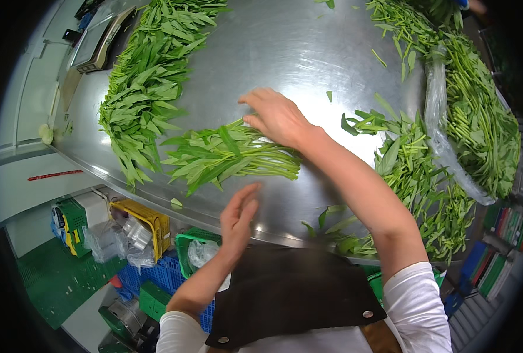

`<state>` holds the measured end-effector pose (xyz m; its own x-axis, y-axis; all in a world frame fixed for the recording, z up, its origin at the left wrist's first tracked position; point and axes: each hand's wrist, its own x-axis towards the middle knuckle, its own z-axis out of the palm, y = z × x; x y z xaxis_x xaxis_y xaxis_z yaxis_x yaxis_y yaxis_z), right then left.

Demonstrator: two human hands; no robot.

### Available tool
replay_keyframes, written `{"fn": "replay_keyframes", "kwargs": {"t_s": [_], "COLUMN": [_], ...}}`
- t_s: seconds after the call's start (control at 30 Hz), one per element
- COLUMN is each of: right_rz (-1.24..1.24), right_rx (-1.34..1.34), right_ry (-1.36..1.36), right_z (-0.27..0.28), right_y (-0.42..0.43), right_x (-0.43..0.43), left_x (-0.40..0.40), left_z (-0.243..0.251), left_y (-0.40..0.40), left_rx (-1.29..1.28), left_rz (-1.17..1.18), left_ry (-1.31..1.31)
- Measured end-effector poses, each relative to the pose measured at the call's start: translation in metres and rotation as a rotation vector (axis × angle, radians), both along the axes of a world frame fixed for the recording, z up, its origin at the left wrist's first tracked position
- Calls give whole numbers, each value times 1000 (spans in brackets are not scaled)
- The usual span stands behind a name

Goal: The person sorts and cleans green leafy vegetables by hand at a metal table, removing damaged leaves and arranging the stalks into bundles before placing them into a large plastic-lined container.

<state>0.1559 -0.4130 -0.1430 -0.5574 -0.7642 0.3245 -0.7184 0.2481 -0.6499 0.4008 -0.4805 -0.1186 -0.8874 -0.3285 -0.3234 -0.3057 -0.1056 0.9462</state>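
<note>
A bundle of leafy green stems [243, 154], probably water spinach, lies on the steel table [261, 79], its leaves to the left and cut ends to the right. Over the bundle's far edge hovers my right hand [274, 114], fingers apart and slightly blurred; whether it touches the stems I cannot tell. My left hand [239, 216] is at the near side of the bundle, fingers apart, holding nothing. To the left runs a long row of the same greens [146, 97], laid side by side. Loose leaves and stem pieces [402, 163] are scattered to the right.
A large heap of greens [477, 119] lies at the right beside clear plastic film [437, 110]. A scale [102, 44] stands at the far left. Below the table edge are a yellow crate [160, 229], a green basket [184, 251] and blue crates [160, 273]. Part of another person's hand [477, 6] shows at top right.
</note>
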Motion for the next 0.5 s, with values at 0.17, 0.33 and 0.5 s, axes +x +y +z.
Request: {"fn": "replay_keyframes", "kwargs": {"t_s": [0.17, 0.33, 0.5], "right_rz": [-142, -309, -450], "right_rx": [325, 295, 12], "right_ry": [43, -213, -359], "right_z": [-42, -38, -18], "right_y": [10, 37, 52], "right_x": [27, 116, 145], "left_x": [-15, -39, -23], "left_z": [-64, -60, -42], "left_y": [10, 25, 32], "left_rx": [918, 879, 683], "left_rz": [514, 588, 454], "left_ry": [-93, -66, -59]}}
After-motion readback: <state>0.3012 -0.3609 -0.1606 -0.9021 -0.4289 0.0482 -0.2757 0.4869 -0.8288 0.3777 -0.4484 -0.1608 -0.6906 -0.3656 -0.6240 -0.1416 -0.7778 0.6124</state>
